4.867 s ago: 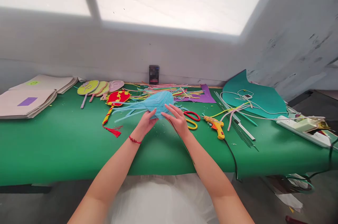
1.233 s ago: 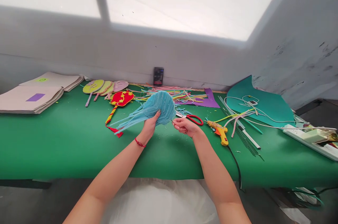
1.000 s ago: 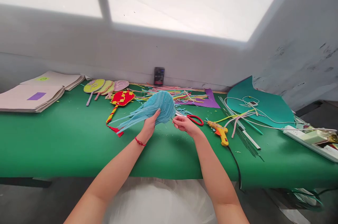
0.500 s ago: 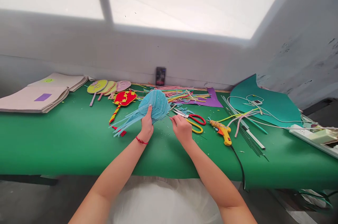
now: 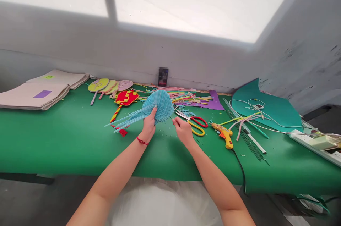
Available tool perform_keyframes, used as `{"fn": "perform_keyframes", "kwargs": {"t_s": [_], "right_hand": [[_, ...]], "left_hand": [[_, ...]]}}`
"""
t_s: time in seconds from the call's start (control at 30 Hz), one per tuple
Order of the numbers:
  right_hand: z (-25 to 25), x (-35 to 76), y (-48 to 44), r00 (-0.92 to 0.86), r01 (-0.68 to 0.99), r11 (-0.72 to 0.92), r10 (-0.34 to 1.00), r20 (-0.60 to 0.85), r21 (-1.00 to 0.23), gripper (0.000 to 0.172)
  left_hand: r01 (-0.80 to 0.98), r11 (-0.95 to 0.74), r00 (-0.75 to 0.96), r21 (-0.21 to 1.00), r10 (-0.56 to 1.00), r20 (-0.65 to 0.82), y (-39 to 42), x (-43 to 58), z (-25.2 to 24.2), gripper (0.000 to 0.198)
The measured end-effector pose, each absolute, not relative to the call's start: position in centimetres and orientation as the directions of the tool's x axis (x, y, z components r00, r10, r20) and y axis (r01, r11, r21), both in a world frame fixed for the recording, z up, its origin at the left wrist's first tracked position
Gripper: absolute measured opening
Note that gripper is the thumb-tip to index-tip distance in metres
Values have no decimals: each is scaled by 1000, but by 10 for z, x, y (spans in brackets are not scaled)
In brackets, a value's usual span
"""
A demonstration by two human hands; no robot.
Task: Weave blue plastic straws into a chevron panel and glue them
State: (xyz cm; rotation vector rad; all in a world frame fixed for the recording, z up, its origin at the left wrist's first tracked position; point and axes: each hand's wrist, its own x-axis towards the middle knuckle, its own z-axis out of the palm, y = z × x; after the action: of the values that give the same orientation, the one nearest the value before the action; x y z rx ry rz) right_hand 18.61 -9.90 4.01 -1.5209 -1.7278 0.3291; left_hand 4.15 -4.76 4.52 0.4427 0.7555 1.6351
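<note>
My left hand (image 5: pixel 149 125) is closed on a round light-blue fan (image 5: pixel 162 103) made of pipe cleaners laid side by side, thumb flat on its face. Loose blue stem ends trail from the fan to the left. My right hand (image 5: pixel 183 130) pinches a thin dark wire (image 5: pixel 171 117), whose tip meets the fan's lower right edge. Whether the tip is inside the fan, I cannot tell. Just behind that hand lie scissors (image 5: pixel 198 121) with red and yellow handles, blades open. A red and yellow fan (image 5: pixel 126 98) with a tassel lies left of the blue one.
Pipe cleaners (image 5: pixel 183 94) are heaped at the back by a purple sheet (image 5: pixel 217 102). Right are a yellow glue gun (image 5: pixel 226 137), dark wires (image 5: pixel 253 146), a teal sheet (image 5: pixel 269 98) and a power strip (image 5: pixel 298 135). Pale fans (image 5: pixel 98 84) and stacked cardboard (image 5: pixel 23 94) lie left.
Both hands keep their grips. The blue fan has shifted slightly right and its loose stem ends have swung a little. The camera view has tilted slightly.
</note>
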Motion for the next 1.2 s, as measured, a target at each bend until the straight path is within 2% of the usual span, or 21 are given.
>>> {"fn": "perform_keyframes", "kwargs": {"t_s": [0.1,0.17,0.23,0.3,0.37,0.43,0.5,0.57,0.6,0.7,0.8,0.87,0.97,1.07,1.2], "right_hand": [[45,191,-93,-36,385,177,984,177,-906,34],[47,196,-90,-117,192,71,992,49,-979,36],[49,201,-87,-204,93,-62,976,-80,-994,36],[51,205,-86,-267,70,-153,949,-167,-986,35],[51,207,-85,-289,87,-172,938,-190,-981,34],[51,208,-84,-260,142,-105,956,-139,-984,34],[50,206,-84,-190,267,35,982,-17,-963,33],[48,205,-85,-114,473,186,982,149,-861,32],[46,204,-86,-88,592,243,967,238,-768,32],[41,205,-87,-109,860,328,867,487,-390,31],[35,208,-84,-253,921,380,753,608,-86,28],[33,210,-82,-297,918,396,720,627,-20,29],[30,209,-79,-226,919,378,738,636,-113,34],[30,206,-81,-112,873,359,806,581,-330,35],[41,209,-81,-86,667,303,939,333,-681,32]], "left_hand": [[-704,-106,-217,702,974,-70,-47,42,44,34],[-683,-120,-222,720,974,-49,-47,43,43,37],[-657,-139,-240,741,970,-31,-47,44,41,43],[-632,-168,-266,757,964,-8,-47,45,40,47],[-607,-202,-302,769,953,12,-47,47,38,48],[-585,-234,-341,776,940,27,-47,48,36,48],[-581,-251,-363,774,931,29,-47,50,35,48],[-594,-243,-360,767,933,16,-46,50,33,48],[-604,-230,-353,763,936,3,-46,50,32,48],[-633,-152,-309,759,949,-68,-44,50,29,43],[-656,-55,-263,753,951,-160,-42,49,26,36],[-653,-42,-265,756,948,-176,-41,49,25,36],[-631,-77,-297,772,943,-148,-41,48,26,39],[-617,-116,-303,778,948,-99,-42,48,29,40],[-595,-207,-335,777,942,-5,-44,49,33,44]]}}
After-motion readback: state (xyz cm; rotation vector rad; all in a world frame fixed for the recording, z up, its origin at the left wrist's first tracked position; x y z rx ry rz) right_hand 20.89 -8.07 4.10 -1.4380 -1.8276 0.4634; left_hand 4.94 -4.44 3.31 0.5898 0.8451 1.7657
